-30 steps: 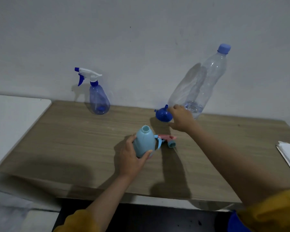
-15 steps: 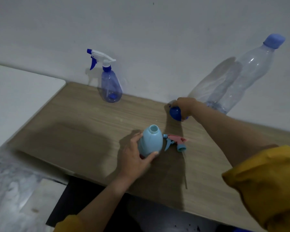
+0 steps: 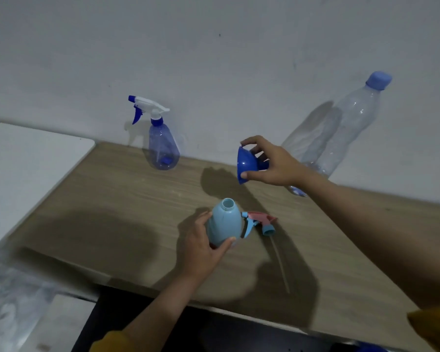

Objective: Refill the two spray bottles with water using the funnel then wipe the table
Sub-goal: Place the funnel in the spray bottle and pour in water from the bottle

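**Funnel lifted, light blue bottle steadied**

At far left we see a white tabletop (image 3: pixel 23 168) butting against the wooden table (image 3: pixel 117 212) that carries everything else. Near the wall stands the translucent blue spray bottle (image 3: pixel 163 146), upright, its white and blue trigger head screwed on and its nozzle pointing left; it is well apart from both our hands.

Nearer the front edge, our left hand (image 3: pixel 203 246) wraps around the lower body of the light blue spray bottle (image 3: pixel 225 223), thumb on the near side and fingers on the far left side. That bottle stands on the table with its neck open and uncapped. Just to its right lies its removed trigger head (image 3: pixel 261 222), pink and light blue, flat on the wood and touching or nearly touching the bottle's side; its thin dip tube (image 3: pixel 281 265) trails toward the front edge.

Above and behind that, our right hand (image 3: pixel 274 161) grips the dark blue funnel (image 3: pixel 247 163) clear of the table, thumb beneath the rim and fingers curled over the top, the wide mouth turned to the left.

Behind the right wrist stands the clear water bottle (image 3: pixel 348 128) with its pale blue cap on, close by the wall. Yellow sleeves (image 3: pixel 434 329) show on both arms.
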The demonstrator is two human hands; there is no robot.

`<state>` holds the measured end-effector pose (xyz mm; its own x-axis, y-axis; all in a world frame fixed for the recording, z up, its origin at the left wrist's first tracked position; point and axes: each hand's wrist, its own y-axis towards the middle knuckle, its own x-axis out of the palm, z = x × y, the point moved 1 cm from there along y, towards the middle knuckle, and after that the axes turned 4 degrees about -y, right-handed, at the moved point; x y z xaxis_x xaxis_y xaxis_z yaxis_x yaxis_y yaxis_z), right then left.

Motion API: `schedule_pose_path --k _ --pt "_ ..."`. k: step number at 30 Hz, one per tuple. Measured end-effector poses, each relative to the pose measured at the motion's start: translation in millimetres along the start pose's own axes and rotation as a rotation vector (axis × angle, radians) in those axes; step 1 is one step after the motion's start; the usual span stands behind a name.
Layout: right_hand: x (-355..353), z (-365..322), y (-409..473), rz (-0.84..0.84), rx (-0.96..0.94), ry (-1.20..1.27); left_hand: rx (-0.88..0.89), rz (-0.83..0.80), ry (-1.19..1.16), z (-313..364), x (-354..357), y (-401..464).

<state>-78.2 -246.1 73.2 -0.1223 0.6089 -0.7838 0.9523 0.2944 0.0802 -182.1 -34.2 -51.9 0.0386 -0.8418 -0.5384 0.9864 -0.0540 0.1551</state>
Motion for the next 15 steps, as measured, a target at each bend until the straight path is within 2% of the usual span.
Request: schedule_pose_path --k 3,8,11,15 --pt "4.8 -26.1 -26.4 0.081 -0.036 0.197 0.014 0.003 0.025 -0.3 -0.9 -1.1" --pt "25.3 -49.4 -56.1 0.295 0.041 0.54 0.004 0.001 0.048 2.2 -4.8 -2.6" --pt "39.2 -57.5 -66.7 0.399 0.108 0.596 -0.015 -0.036 0.024 6.6 -8.0 -4.3" --pt "58.1 -60.7 -77.4 0.428 0.149 0.596 -0.043 -0.062 -0.033 12.6 -10.9 -5.6"
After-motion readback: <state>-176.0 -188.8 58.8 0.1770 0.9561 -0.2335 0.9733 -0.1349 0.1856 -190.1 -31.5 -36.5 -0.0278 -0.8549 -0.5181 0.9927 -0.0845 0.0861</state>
